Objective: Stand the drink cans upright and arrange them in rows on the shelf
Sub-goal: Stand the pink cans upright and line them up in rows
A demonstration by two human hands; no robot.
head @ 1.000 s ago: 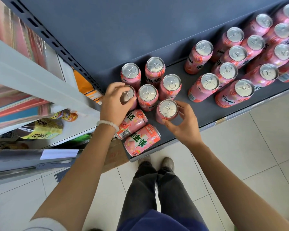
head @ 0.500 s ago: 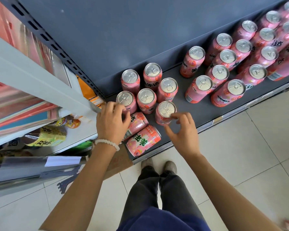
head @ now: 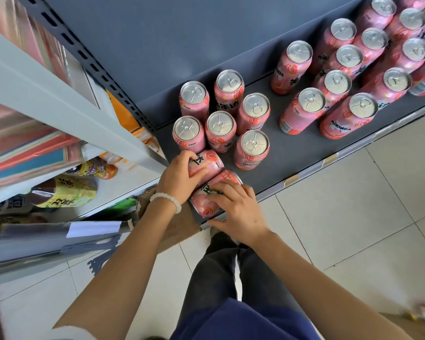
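Observation:
Pink drink cans stand on a dark grey shelf (head: 292, 155). A left cluster of several upright cans (head: 220, 123) sits near the shelf's left end, and a larger upright group (head: 336, 82) fills the right. Two cans lie on their sides at the front left corner. My left hand (head: 179, 176) grips the rear lying can (head: 210, 163). My right hand (head: 236, 207) wraps over the front lying can (head: 206, 204), which rests at the shelf's front edge.
A grey slotted upright (head: 93, 62) and a lighter shelf frame (head: 59, 104) stand to the left, with bottled drinks (head: 66, 192) lower down. Bare shelf lies between the two can groups. White floor tiles (head: 353, 217) and my legs are below.
Both hands left the upright cans and dropped toward me onto the two lying cans. The left hand closed on the rear one, the right on the front one.

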